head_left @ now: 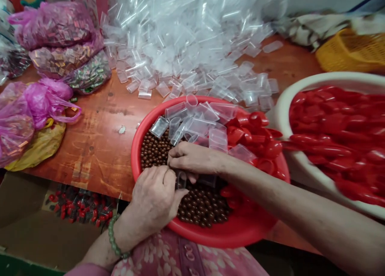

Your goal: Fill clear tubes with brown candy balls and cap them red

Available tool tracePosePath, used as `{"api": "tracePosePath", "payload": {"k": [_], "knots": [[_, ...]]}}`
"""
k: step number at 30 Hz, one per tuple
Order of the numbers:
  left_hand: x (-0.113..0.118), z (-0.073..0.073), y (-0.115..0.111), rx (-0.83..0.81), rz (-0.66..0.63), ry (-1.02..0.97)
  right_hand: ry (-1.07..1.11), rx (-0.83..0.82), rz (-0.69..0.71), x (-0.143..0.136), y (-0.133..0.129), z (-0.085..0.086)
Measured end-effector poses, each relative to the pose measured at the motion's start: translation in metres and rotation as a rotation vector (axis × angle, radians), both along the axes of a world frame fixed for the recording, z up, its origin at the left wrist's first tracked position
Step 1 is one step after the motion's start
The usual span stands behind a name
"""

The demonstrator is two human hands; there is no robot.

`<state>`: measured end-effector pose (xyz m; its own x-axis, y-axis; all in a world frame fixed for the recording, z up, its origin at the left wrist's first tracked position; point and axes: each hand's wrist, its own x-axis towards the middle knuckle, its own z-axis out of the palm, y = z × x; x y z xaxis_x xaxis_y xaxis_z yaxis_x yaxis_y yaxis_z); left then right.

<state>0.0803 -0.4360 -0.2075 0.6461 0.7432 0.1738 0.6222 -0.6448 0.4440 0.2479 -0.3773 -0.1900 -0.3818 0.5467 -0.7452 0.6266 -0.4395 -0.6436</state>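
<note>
Both hands meet over a red basin (139,148) that holds brown beads (203,206), clear plastic tubes (200,125) and glossy red plastic pieces (251,131). My left hand (158,194), with a green bead bracelet at the wrist, is curled around a clear tube (181,180) at the basin's near left side. My right hand (192,158) reaches in from the right, its fingers bent down at the beads beside the left fingertips. Whatever its fingertips hold is hidden.
A white tub (282,107) full of red pieces stands right. Loose clear tubes (186,43) heap behind the basin. Pink bags (57,23) of small pieces lie left, a yellow basket (349,53) back right. Below the table's edge, a cardboard box (24,212) holds red and dark items.
</note>
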Motion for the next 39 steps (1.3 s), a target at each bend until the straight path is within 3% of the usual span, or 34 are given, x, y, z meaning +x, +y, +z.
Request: {"api": "tracePosePath", "payload": {"k": [5,7,9,12,15,18,21,23,27,31,35,39], "knots": [[-0.002,-0.007,0.005,0.079,0.046,-0.154,0.079,-0.025,-0.088,-0.001,-0.002,0.010],[-0.003,-0.007,0.006,0.060,0.081,-0.219,0.040,0.153,-0.108,0.002,-0.010,0.017],[-0.006,-0.005,0.007,0.015,0.112,-0.296,-0.049,0.467,-0.101,0.006,-0.025,0.022],[-0.011,-0.001,0.010,-0.103,0.154,-0.422,-0.137,0.770,0.040,0.011,-0.060,0.021],[-0.016,0.004,0.013,-0.277,0.176,-0.515,-0.325,0.849,0.262,0.009,-0.091,0.004],[-0.018,0.007,0.016,-0.435,0.193,-0.548,-0.501,0.877,0.367,0.000,-0.104,-0.016],[-0.017,0.009,0.016,-0.540,0.202,-0.571,-0.430,0.849,0.290,-0.007,-0.098,-0.025],[-0.017,0.010,0.016,-0.576,0.206,-0.575,-0.307,0.843,0.181,-0.005,-0.089,-0.022],[-0.017,0.013,0.016,-0.569,0.169,-0.511,-0.037,0.877,-0.069,0.009,-0.075,-0.001],[-0.016,0.016,0.017,-0.548,0.094,-0.434,0.084,0.989,-0.275,0.018,-0.066,0.027],[-0.012,0.016,0.018,-0.581,0.023,-0.425,0.073,1.071,-0.169,0.011,-0.059,0.042],[-0.010,0.014,0.018,-0.599,0.000,-0.412,0.085,1.063,-0.057,0.004,-0.055,0.043]]}}
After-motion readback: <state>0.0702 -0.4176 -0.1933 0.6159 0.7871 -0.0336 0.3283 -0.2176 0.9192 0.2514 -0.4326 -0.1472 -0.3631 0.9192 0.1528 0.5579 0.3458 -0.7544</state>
